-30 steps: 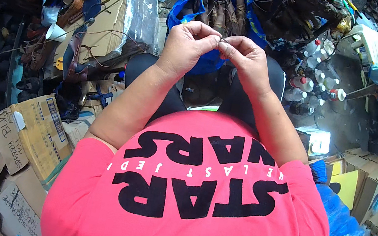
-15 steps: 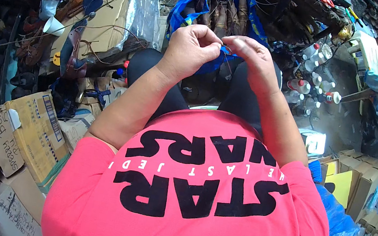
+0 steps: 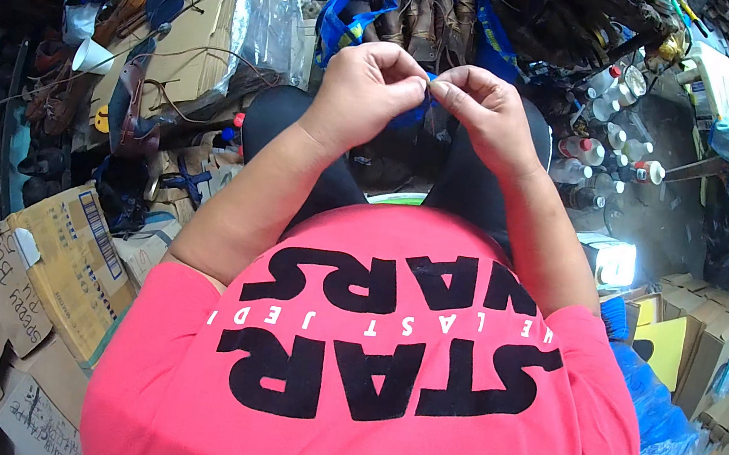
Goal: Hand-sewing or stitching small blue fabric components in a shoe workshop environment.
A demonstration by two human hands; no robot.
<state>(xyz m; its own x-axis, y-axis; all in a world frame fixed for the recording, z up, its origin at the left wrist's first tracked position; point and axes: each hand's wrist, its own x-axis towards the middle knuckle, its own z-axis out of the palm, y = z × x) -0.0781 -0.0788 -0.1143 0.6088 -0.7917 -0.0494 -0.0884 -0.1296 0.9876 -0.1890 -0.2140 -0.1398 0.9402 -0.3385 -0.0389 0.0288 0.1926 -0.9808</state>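
Observation:
In front of my knees, both hands are raised with their fingertips almost meeting. My left hand (image 3: 355, 97) is closed in a pinch of thumb and forefinger. Facing it, my right hand (image 3: 492, 123) pinches in the same way. Whatever lies between the fingertips is too small to make out. Just beyond the hands stands a blue bag (image 3: 497, 44), holding several long brown pieces (image 3: 426, 29) that look like leather.
Flat cardboard (image 3: 206, 34) and clear plastic (image 3: 271, 11) lie to the left, near a white cup (image 3: 94, 55). Several bottles (image 3: 583, 149) stand on the right. Marked cardboard boxes (image 3: 66, 258) are stacked at the near left. A bright lamp (image 3: 614, 264) shines at right.
My right fingers, stretched out before, have curled into a pinch against the left fingertips. A thin strand that hung below the right hand no longer shows. The view has shifted slightly.

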